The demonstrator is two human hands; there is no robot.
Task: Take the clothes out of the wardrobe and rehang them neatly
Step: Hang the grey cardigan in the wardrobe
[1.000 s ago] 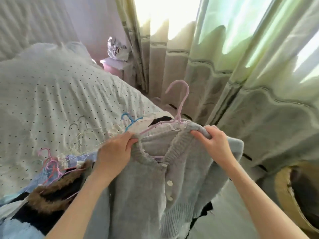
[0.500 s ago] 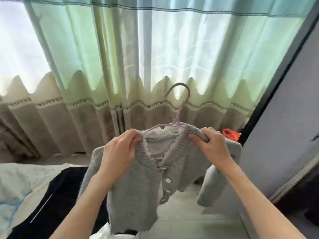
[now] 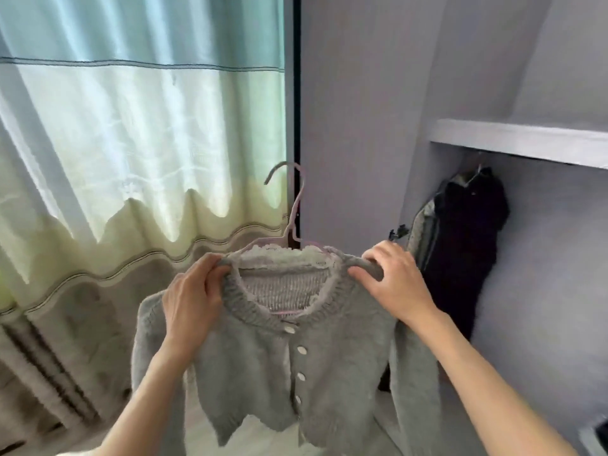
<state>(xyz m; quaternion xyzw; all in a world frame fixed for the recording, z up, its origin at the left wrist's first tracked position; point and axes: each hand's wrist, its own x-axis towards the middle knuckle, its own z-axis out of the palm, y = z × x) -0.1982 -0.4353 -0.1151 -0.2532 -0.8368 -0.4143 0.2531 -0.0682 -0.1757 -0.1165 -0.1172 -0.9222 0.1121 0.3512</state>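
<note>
A grey knitted cardigan (image 3: 279, 366) with white buttons and a lace collar hangs on a pink hanger (image 3: 291, 209), whose hook points up. My left hand (image 3: 192, 296) grips the cardigan's left shoulder over the hanger. My right hand (image 3: 393, 284) grips its right shoulder the same way. I hold the garment up in front of me, just left of the open wardrobe (image 3: 543, 258). Inside the wardrobe a dark garment (image 3: 464, 245) hangs under a white shelf (image 3: 519, 141).
A green and beige curtain (image 3: 131, 159) covers the window on the left. A grey wardrobe side panel (image 3: 355, 126) stands between curtain and opening. The pale floor (image 3: 210, 439) shows below the cardigan.
My view has swung right from the bed past the curtain to the wardrobe. Both hands keep hold of the cardigan's shoulders, and the cardigan now hangs flatter on the hanger.
</note>
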